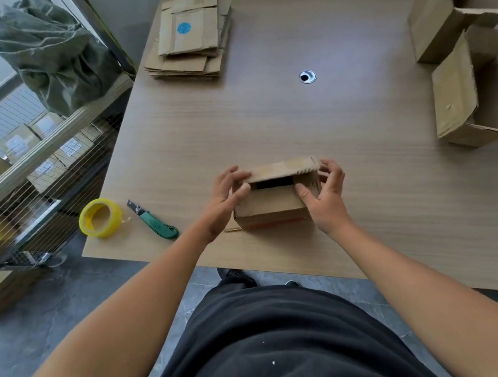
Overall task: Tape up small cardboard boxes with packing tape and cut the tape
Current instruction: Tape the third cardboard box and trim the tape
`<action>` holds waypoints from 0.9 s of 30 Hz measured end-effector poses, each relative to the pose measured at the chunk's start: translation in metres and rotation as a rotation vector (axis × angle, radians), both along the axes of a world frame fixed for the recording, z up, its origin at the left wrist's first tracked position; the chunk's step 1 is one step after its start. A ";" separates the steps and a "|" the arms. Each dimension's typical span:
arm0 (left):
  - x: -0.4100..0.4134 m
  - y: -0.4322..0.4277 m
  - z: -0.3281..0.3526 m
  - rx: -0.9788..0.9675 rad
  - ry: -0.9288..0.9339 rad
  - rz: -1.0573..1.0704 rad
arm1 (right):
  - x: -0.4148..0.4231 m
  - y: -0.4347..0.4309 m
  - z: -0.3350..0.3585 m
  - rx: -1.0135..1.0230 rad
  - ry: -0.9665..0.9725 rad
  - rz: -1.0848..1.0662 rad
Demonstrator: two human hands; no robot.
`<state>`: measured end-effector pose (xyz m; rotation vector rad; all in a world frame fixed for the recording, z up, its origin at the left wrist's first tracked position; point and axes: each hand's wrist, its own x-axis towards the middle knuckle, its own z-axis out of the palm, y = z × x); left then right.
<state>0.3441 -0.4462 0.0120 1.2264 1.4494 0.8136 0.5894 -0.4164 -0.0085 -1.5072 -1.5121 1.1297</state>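
Observation:
A small cardboard box [269, 206] stands on the wooden table [295, 117] near its front edge, with its top flaps partly folded and a dark gap between them. My left hand [227, 195] grips the box's left end, its thumb on the near flap. At the right end my right hand [326, 194] holds the box, thumb pressing the top and fingers curled behind the far flap. A roll of yellow packing tape [101, 217] lies to the left, near the table's corner. Between the roll and the box lies a green-handled utility knife [153, 220].
A stack of flattened cardboard boxes [190, 39] sits at the table's far left. Larger open cardboard boxes [454, 56] crowd the right edge. A cable hole [307, 76] marks the table's middle. Left of the table stands a wire rack [35, 166] with parcels and a green sack [49, 52].

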 end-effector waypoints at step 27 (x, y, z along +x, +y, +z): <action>-0.025 0.014 -0.028 -0.541 -0.319 0.248 | -0.043 0.007 -0.003 -0.549 0.358 -0.124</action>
